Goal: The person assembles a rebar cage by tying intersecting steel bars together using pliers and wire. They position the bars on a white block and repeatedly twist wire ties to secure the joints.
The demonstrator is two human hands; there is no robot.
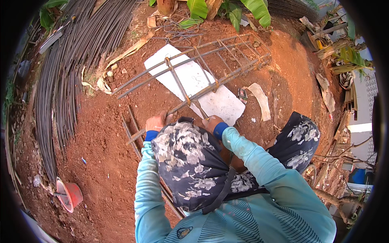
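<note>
A long rebar cage [233,75] of rusty bars and bent stirrups lies slantwise on the soil in front of me. My left hand [159,121] is wrapped around one of its long bars, left of my knee. In my right hand [212,123] is a slim dark metal tool that looks like pincers [200,108], its handle in my closed fingers. The tool's tip reaches the bar close to a rusty stirrup [176,80]; the exact contact is too small to make out. A white sheet [223,106] lies beneath the cage.
Long bundled rebar rods [60,81] lie at the left. Near their lower end is a tipped red bucket [69,195]. Bent stirrups [178,32] sit by banana plants [197,9] at the far side. Dry branches [338,162] and debris line the right.
</note>
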